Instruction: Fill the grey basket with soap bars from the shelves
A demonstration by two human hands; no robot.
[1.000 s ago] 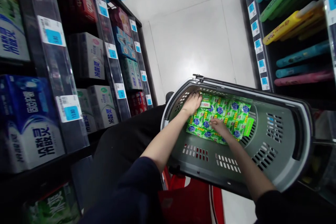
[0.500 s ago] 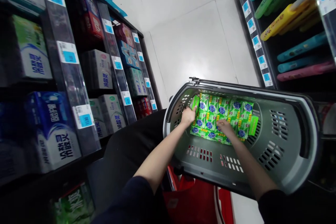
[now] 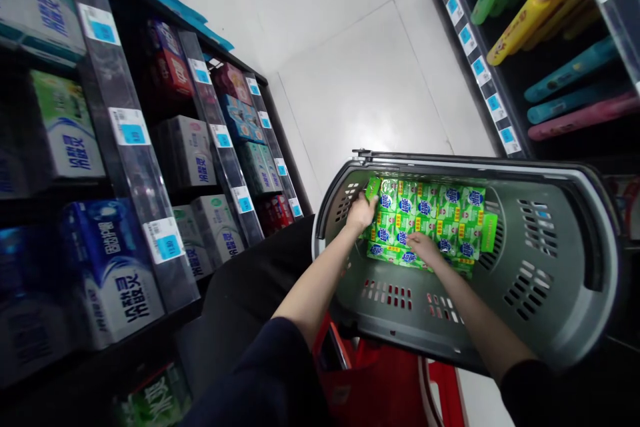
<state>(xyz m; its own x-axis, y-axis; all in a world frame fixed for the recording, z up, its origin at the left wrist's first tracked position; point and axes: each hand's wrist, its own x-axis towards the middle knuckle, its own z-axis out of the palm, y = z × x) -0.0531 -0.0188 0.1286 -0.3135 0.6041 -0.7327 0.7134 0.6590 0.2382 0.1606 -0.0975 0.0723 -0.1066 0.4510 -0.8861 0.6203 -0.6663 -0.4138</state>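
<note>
Green plastic-wrapped soap packs [image 3: 450,213] with blue and white print lie side by side in a deep grey-green shopping basket [image 3: 560,267]. My left hand [image 3: 361,212] is at the basket's left end, its fingers closed around the edge of a soap pack [image 3: 372,188] in the row's left corner. Over the middle of the packs is my right hand [image 3: 423,248], fingers curled and pressed together against the wrappers. What it may pinch is hidden beneath it.
A shelf with boxed goods [image 3: 120,273] and price tags rises on the left. Another shelf with colourful long packages [image 3: 525,20] stands at the right. Below the basket are my dark trouser leg [image 3: 260,273] and a red bag or container [image 3: 375,380].
My right hand has shifted slightly left across the packs. My left hand keeps its hold at the left corner. The view has tilted a little, so the shelves appear lower on the left.
</note>
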